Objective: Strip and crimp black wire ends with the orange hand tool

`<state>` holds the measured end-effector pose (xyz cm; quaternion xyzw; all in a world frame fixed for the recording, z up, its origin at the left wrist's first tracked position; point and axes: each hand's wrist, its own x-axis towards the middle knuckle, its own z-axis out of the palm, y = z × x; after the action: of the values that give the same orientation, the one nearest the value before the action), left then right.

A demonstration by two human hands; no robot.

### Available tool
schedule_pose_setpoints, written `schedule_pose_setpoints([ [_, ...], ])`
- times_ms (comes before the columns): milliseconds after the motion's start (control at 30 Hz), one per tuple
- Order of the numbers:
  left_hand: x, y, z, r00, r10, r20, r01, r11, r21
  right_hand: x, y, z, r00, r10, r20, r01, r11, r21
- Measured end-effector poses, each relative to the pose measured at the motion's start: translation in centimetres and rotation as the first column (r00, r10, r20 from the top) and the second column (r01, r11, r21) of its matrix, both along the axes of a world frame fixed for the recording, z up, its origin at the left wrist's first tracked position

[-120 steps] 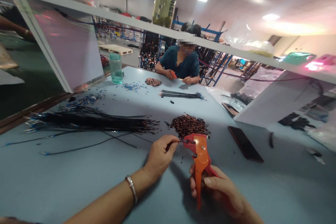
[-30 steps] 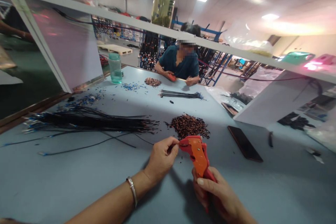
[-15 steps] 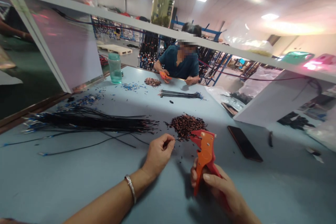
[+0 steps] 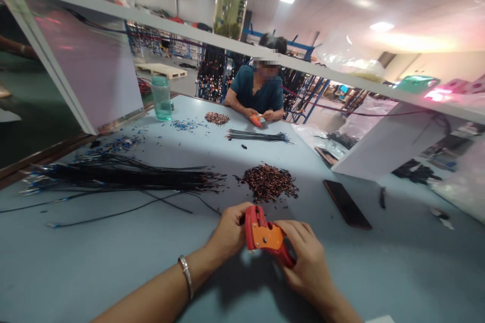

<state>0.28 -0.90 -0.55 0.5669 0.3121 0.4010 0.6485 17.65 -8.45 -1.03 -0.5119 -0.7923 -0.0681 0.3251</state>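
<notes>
Orange-and-red pliers held over the table

The pliers are gripped by the right hand, its fingers clamped around them, beside the left hand; what is pinched by its curled fingers cannot be told. Beyond, black wires and a scrap heap are faced by another person.

I see black phone flat at right, teal bottle upright far left, person opposite me, pale pallet beyond bottle.
</notes>
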Motion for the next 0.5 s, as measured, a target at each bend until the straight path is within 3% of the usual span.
schedule_pose_setpoints([
  [233,0.21,0.08,-0.14,0.995,-0.034,0.09,0.042,0.995,-0.086,0.13,0.51,-0.38,0.997,-0.061,0.038,0.06,0.998,0.037],
  [500,0.3,0.04,-0.46,0.993,-0.061,0.102,0.064,0.998,-0.026,0.05,0.74,-0.13,0.996,-0.083,0.039,0.082,0.997,0.016],
])
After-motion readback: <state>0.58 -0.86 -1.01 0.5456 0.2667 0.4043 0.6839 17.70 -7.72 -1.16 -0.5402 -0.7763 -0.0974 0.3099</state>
